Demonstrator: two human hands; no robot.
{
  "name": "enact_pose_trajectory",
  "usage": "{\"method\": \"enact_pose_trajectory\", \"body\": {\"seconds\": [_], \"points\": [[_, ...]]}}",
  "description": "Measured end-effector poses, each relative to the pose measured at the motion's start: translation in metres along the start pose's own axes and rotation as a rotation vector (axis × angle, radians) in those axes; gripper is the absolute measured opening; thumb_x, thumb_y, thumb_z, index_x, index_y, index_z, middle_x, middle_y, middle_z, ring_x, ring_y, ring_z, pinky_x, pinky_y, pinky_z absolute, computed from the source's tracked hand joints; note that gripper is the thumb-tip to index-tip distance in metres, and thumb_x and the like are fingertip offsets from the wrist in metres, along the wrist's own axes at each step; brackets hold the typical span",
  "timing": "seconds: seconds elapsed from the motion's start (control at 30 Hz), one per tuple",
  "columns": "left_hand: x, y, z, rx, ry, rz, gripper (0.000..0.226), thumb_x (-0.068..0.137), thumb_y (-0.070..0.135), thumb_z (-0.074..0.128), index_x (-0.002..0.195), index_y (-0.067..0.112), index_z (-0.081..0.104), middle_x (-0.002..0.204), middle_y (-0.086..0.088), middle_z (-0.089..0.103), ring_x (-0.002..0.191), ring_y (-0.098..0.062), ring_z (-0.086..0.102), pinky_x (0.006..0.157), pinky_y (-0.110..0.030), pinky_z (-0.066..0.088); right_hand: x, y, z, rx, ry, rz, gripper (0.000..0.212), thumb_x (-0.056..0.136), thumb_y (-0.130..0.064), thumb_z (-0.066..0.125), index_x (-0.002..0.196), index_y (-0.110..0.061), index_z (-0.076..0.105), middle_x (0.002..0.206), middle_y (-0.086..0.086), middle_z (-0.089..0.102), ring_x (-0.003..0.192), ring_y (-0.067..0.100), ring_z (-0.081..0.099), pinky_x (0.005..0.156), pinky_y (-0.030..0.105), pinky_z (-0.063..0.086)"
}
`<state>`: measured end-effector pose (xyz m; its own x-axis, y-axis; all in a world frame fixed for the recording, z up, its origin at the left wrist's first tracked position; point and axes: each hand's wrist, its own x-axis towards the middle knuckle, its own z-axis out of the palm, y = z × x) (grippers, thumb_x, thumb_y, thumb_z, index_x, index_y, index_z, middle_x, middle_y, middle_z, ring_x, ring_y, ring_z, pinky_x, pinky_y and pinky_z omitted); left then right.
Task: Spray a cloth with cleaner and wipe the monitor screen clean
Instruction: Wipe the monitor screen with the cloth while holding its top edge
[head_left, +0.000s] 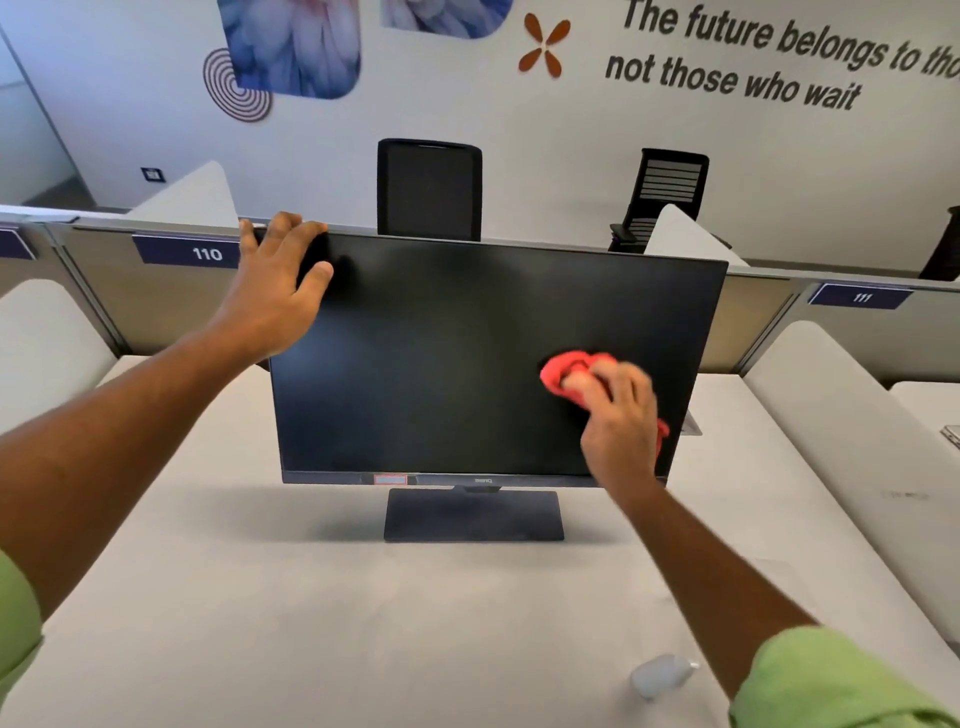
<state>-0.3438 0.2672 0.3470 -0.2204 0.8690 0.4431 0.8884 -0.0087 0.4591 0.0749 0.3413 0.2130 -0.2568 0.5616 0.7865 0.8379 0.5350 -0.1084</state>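
A black monitor (457, 353) with a dark screen stands on its flat base in the middle of the white desk (311, 613). My left hand (275, 291) grips the monitor's top left corner, fingers over the top edge and thumb on the front. My right hand (618, 415) holds a bunched red cloth (563, 371) and presses it against the lower right part of the screen. A small translucent spray bottle (662, 674) lies on the desk near my right forearm.
A grey partition with number plates 110 (205, 253) and 111 (862, 297) runs behind the monitor. Two black office chairs (428, 189) stand beyond it. White side dividers (852, 426) flank the desk left and right.
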Motion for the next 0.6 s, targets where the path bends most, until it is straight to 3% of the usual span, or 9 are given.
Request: {"method": "enact_pose_trajectory", "body": {"seconds": [0.07,0.17,0.3,0.4,0.5,0.6], "points": [[0.002,0.002,-0.001,-0.003,-0.003,-0.001,0.059,0.092,0.049,0.032,0.144,0.022,0.040,0.145,-0.007,0.037,0.146,-0.046,0.018,0.123,-0.048,0.000,-0.043,-0.004,0.008,-0.003,-0.118,0.037,0.044,0.083,0.012,0.067,0.114,-0.019,0.076,0.127,0.007,0.066,0.122,0.036,0.053,0.102,0.047,0.051],[0.001,0.004,-0.001,-0.003,0.011,0.018,0.055,0.093,0.041,0.033,0.143,0.020,0.041,0.143,-0.008,0.038,0.145,-0.044,0.020,0.124,-0.049,-0.002,-0.073,-0.006,0.009,-0.010,-0.278,0.014,0.034,0.080,-0.003,0.084,0.110,-0.019,0.078,0.124,0.007,0.071,0.118,0.033,0.059,0.098,0.046,0.057],[-0.002,0.003,-0.002,0.001,0.015,0.024,0.054,0.093,0.037,0.035,0.143,0.018,0.040,0.145,-0.011,0.037,0.146,-0.041,0.020,0.124,-0.049,-0.004,-0.082,0.000,0.004,-0.094,-0.468,-0.113,0.035,0.074,-0.020,0.093,0.106,-0.021,0.078,0.119,0.005,0.074,0.110,0.032,0.067,0.095,0.048,0.059],[-0.004,0.005,-0.002,0.001,0.020,0.007,0.054,0.094,0.037,0.037,0.144,0.018,0.040,0.147,-0.013,0.035,0.147,-0.042,0.015,0.124,-0.050,-0.003,-0.086,0.005,-0.001,-0.095,-0.546,-0.203,0.036,0.072,-0.023,0.095,0.105,-0.025,0.078,0.118,0.002,0.073,0.108,0.029,0.067,0.093,0.045,0.060],[-0.006,0.006,-0.003,0.009,0.017,-0.001,0.054,0.094,0.040,0.038,0.144,0.020,0.039,0.149,-0.012,0.033,0.148,-0.046,0.011,0.124,-0.052,0.000,-0.070,0.011,-0.010,-0.081,-0.490,-0.263,0.032,0.074,-0.009,0.089,0.098,-0.027,0.077,0.113,0.000,0.071,0.106,0.027,0.065,0.086,0.041,0.059],[-0.009,0.004,-0.003,-0.007,0.020,-0.016,0.050,0.096,0.037,0.041,0.145,0.023,0.036,0.152,-0.008,0.030,0.149,-0.046,0.005,0.123,-0.054,0.003,-0.029,0.031,-0.024,-0.049,-0.246,-0.119,0.035,0.075,0.008,0.069,0.096,-0.019,0.074,0.113,0.005,0.068,0.108,0.033,0.058,0.081,0.044,0.051]]}}
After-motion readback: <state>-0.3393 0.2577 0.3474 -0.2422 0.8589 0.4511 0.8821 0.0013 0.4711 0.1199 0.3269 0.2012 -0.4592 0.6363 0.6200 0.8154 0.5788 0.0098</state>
